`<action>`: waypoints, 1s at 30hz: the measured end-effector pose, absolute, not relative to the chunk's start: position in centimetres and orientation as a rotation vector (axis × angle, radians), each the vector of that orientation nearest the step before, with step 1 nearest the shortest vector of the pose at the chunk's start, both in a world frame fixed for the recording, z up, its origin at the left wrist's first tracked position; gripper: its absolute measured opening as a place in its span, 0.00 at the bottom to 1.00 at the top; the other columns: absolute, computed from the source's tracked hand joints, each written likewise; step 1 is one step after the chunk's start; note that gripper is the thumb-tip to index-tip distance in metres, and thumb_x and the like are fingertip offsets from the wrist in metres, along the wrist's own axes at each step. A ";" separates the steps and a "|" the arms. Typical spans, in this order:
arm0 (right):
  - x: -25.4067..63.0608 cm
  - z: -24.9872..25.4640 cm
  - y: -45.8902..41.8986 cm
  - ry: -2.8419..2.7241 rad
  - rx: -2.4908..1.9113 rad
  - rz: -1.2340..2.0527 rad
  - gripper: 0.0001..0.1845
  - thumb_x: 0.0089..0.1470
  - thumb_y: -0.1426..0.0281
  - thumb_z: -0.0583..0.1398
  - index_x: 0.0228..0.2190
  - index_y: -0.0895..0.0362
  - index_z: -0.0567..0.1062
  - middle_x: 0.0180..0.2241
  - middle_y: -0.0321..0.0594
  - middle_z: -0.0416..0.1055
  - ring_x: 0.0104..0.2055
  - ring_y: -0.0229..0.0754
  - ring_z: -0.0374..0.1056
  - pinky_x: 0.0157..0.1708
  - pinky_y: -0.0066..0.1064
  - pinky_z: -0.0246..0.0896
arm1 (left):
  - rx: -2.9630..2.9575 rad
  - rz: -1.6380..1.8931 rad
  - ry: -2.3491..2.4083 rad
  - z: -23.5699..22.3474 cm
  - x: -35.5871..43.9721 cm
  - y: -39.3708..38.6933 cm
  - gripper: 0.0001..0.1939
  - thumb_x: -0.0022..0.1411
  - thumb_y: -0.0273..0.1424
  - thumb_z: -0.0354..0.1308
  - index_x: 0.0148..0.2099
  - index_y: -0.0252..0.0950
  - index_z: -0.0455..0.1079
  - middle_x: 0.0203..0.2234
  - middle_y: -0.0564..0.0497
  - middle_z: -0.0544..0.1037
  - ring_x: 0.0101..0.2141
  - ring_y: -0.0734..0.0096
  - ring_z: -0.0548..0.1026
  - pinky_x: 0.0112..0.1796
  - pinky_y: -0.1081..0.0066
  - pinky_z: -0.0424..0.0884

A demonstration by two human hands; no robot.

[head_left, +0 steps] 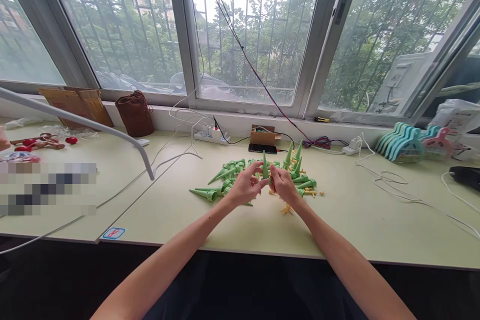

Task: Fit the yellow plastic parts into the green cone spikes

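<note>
Between the thumb and fingers of my left hand (247, 184) is a green plastic spike (265, 164), its point upward. My right hand (283, 182) is closed in a pinch right beside the lower end of that spike; what sits between its fingers is hidden. Around both hands lie several more green spikes (205, 194), hollow at the wide end. A few green spikes (298, 152) stand upright behind my right hand. Small yellow plastic pieces (287, 209) are scattered close to my right wrist, with others (310, 192) to its right.
Behind the pile are a phone (262, 148), a small cardboard box (262, 136) and a power strip (212, 134). Small coloured hangers (401, 142) stand at right. A white curved arm (112, 130) crosses the left side. Cables trail over the table (375, 230); another person's hand (3, 139) shows far left.
</note>
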State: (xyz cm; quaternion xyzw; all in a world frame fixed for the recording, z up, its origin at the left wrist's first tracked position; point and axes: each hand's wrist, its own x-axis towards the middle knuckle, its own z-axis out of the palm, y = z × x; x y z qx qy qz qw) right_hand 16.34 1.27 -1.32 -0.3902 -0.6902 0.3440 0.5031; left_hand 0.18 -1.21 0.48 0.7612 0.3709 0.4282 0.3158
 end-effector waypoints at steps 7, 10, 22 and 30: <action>16.3 -1.3 1.3 -1.659 -0.925 0.860 0.32 0.61 0.53 0.48 0.11 0.56 0.61 0.09 0.34 0.58 0.12 0.32 0.53 0.15 0.26 0.50 | 1.997 1.156 0.994 0.2 0.4 -1.1 0.24 0.60 0.35 0.55 0.58 0.42 0.58 0.44 0.46 0.70 0.19 0.83 0.70 0.21 0.76 0.71; 16.2 -1.4 1.4 -1.640 -0.919 0.912 0.32 0.61 0.55 0.48 0.10 0.56 0.61 0.08 0.34 0.57 0.11 0.32 0.52 0.15 0.26 0.50 | 2.076 1.201 0.998 0.0 0.5 -1.0 0.22 0.61 0.31 0.54 0.57 0.42 0.60 0.45 0.47 0.69 0.20 0.84 0.68 0.21 0.77 0.70; 15.9 -1.6 1.5 -1.481 -0.773 1.106 0.27 0.58 0.54 0.53 0.13 0.55 0.58 0.10 0.31 0.55 0.11 0.32 0.52 0.12 0.26 0.49 | 2.152 1.255 1.053 0.2 0.9 -1.2 0.18 0.61 0.31 0.53 0.53 0.40 0.62 0.44 0.47 0.67 0.22 0.84 0.67 0.23 0.77 0.69; 15.9 -1.8 1.9 -1.439 -0.820 0.944 0.28 0.57 0.47 0.51 0.17 0.54 0.58 0.12 0.30 0.55 0.12 0.32 0.51 0.12 0.26 0.47 | 1.647 1.182 1.009 0.2 0.9 -0.7 0.19 0.61 0.45 0.52 0.48 0.39 0.57 0.29 0.54 0.70 0.15 0.82 0.66 0.14 0.80 0.60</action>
